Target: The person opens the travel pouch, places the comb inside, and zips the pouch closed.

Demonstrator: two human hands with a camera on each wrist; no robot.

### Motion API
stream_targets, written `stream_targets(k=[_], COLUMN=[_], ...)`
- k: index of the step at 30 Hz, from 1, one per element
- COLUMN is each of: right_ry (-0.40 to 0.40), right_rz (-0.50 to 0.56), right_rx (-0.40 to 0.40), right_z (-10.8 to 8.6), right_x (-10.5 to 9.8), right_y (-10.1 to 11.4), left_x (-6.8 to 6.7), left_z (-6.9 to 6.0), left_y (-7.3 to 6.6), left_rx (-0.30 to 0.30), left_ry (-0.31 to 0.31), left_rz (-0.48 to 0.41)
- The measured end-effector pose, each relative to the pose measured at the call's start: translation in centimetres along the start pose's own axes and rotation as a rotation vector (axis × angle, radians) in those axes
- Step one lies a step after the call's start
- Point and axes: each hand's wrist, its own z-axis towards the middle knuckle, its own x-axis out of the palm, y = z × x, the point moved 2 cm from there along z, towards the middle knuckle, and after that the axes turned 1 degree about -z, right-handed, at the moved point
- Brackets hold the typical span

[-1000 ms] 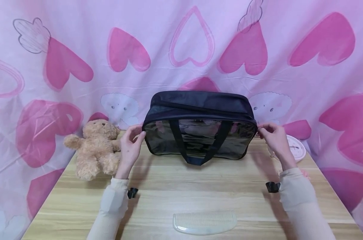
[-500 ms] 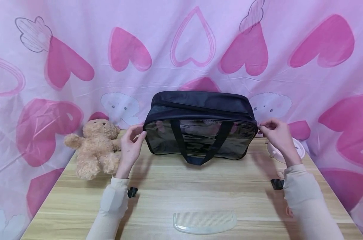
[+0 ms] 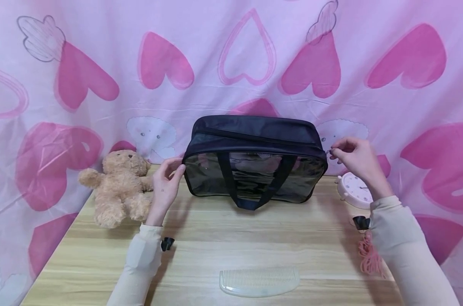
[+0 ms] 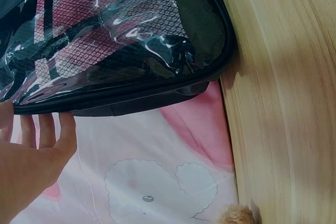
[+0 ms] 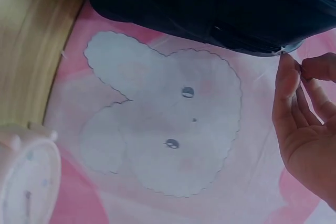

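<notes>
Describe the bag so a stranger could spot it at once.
On the wooden table, near the pink heart-print curtain, the bag stands between the left hand and the right hand. Unlike the fluffy teddy bear and round clock nearby, it is black, with a see-through front and a drooping strap handle.

Bag [image 4: 115, 51] — cropped in wrist views, clock [image 3: 353, 190] — part-hidden

From where I stand, this looks like a cosy corner of a home, though which room I can't tell. A pink cloth [image 3: 204, 93] printed with hearts (and a few fluffy cartoon faces [image 3: 151, 135]) hangs right behind a wood-grained table [image 3: 200, 244], where a teddy bear [image 3: 120, 189], a pale round clock [image 3: 353, 190] and a comb [image 3: 259, 282] give a domestic feel.
</notes>
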Motion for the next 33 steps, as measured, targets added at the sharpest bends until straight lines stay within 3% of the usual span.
stream_targets(k=[4,16,26,33], right_ry=[0.021,0.050,0.103,0.146], right_rz=[-0.094,-0.179,-0.371,-0.396], right_rx=[-0.047,-0.167,-0.230,-0.265], right_z=[0.3,2.3,3.5,4.0], right_x=[-0.4,-0.7,-0.6,-0.4], right_y=[0.9,4.8,7.7,8.5], left_x=[0.0,0.1,0.2,0.2], left_z=[0.0,0.0,-0.1,-0.1], left_y=[0.0,-0.2,-0.3,-0.2], left_rx=[-0.016,0.000,-0.001,0.013], left_ry=[0.006,0.015,-0.007,-0.007], left_rz=[-0.002,0.000,0.012,0.006])
